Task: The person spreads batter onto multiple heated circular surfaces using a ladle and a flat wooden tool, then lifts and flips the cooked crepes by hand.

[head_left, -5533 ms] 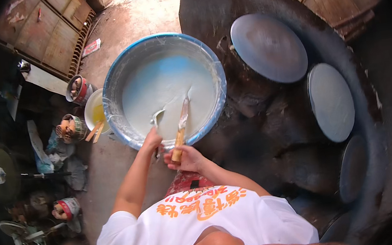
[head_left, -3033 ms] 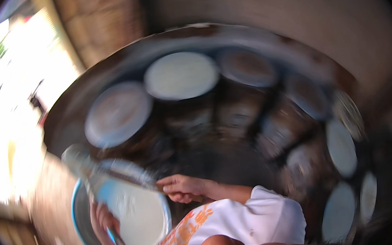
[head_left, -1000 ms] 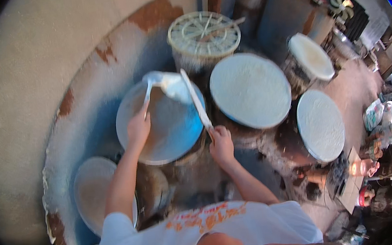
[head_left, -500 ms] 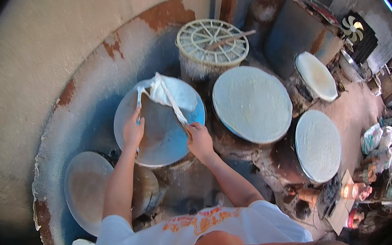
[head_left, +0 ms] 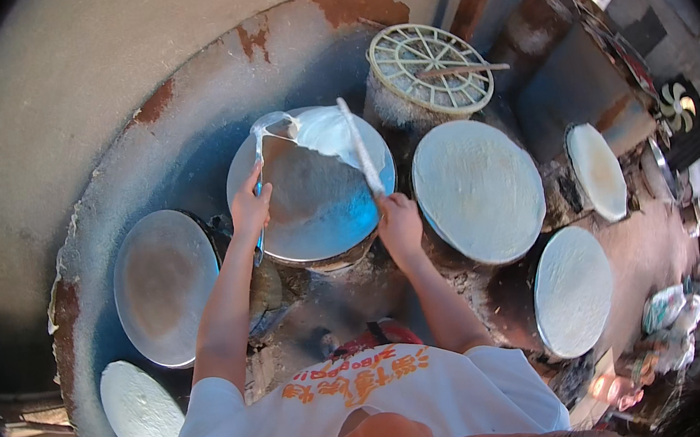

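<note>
Curved clay stove (head_left: 140, 148), round steaming discs; left hand (head_left: 251, 209) grips ladle (head_left: 258, 142), right hand (head_left: 399, 223) grips stick (head_left: 359, 147)

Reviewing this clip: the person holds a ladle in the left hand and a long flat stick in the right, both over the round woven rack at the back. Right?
Not quite. The head view shows both over the round metal plate, not the woven rack. Left hand holds the ladle, right hand the stick.

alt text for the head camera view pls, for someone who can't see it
Seen from above, a person's left hand holds a metal ladle and the right hand a long flat stick, both over a round grey metal griddle. Similar round plates ring it.
</note>
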The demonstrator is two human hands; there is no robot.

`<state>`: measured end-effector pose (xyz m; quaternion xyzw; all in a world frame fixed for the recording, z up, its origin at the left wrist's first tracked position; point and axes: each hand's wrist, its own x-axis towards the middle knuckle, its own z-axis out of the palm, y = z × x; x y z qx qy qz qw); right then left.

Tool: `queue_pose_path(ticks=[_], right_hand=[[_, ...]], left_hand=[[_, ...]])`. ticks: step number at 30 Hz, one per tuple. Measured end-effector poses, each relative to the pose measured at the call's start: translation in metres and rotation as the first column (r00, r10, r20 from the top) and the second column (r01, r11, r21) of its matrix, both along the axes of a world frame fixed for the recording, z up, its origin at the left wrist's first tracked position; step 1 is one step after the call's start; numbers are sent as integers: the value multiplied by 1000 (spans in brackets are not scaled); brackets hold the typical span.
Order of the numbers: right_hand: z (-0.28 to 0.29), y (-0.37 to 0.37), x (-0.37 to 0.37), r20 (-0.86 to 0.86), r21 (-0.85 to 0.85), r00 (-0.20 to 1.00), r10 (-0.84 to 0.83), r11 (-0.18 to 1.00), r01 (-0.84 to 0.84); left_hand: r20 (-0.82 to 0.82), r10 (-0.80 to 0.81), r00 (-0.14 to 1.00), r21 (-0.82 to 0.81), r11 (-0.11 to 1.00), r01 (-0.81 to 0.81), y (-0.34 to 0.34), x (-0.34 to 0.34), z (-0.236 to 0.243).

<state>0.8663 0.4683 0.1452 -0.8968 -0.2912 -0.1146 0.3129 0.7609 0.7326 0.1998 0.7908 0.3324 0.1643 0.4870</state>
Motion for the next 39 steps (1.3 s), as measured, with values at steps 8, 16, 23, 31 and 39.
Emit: queue_pose_path(ticks=[8, 16, 23, 31, 39], right_hand=[[6, 59, 45, -8, -24, 905, 426, 904, -426], [32, 23, 100, -88, -3, 753, 652, 756, -655], [16, 41, 148, -113, 23, 721, 683, 728, -685], [34, 28, 183, -265, 94, 567, 780, 606, -790], [13, 80, 148, -165, -48, 458, 873, 457, -888]], left_hand=[[139, 285, 948, -211, 944, -253, -45, -35, 8], [126, 426, 896, -339, 867, -364, -113, -61, 26], [94, 431, 897, -298, 872, -388, -130, -40, 16], [-7, 439, 899, -260, 867, -425, -168, -66, 29], [-199, 408, 891, -212, 870, -445, -187, -72, 21]])
